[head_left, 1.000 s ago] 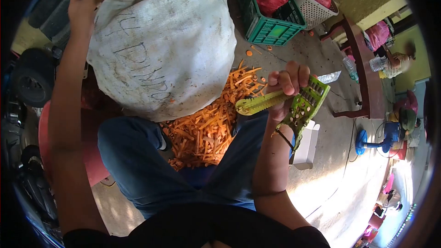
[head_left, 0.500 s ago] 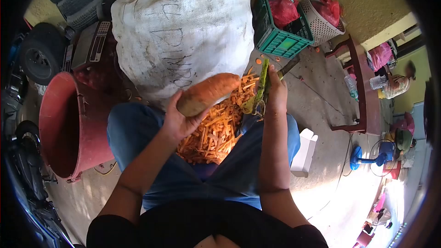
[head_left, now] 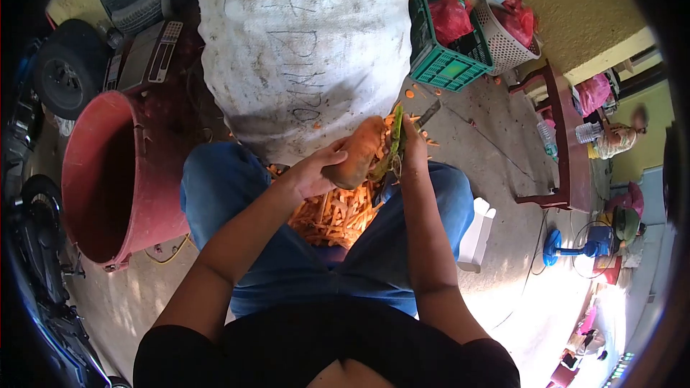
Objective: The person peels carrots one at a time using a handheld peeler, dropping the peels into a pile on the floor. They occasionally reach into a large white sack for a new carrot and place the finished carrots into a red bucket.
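Edge-on grater (head_left: pixel 395 136) (face hidden) against carrot (head_left: pixel 356 162).

We see a big white woven sack (head_left: pixel 302 50) scrawled with dark handwritten letters. Just below the sack are a dusty orange-brown root (head_left: pixel 357 158), a lime-green plastic grater (head_left: pixel 394 145) and a heap of bright orange strips (head_left: pixel 334 212) between our blue jeans (head_left: pixel 215 187). Left of the sack is a dull red round plastic tub (head_left: pixel 162 197); right of it, a teal plastic lattice crate (head_left: pixel 449 72) with red bags (head_left: pixel 449 18).
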Demonstrator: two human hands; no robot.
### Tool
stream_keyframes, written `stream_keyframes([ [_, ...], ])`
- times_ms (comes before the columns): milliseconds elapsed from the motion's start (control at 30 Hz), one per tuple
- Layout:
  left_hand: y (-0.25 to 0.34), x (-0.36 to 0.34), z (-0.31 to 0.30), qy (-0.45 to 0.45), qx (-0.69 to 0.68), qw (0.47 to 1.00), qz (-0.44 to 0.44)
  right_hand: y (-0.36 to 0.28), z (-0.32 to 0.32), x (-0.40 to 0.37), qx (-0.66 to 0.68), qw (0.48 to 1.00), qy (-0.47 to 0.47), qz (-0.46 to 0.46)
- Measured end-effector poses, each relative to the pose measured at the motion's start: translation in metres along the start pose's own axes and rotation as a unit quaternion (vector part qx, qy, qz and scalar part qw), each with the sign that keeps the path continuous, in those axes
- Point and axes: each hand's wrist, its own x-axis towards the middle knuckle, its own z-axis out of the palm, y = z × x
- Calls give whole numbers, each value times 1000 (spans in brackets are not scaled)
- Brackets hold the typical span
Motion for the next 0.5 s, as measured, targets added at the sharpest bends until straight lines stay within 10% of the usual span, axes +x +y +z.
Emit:
stream_keyframes([
  [167, -4, 0, -15, 94, -117, 988, -47, 5, 27, -3, 4, 997, 48, -67],
  [233, -1, 1, -12, 262, -103, 959, -34, 13, 28, -4, 10, 994, 61, -90],
  [500, -5, 6, -17, 286, -151, 942, -87, 44, 54, -19, -330, 902, 10, -278],
])
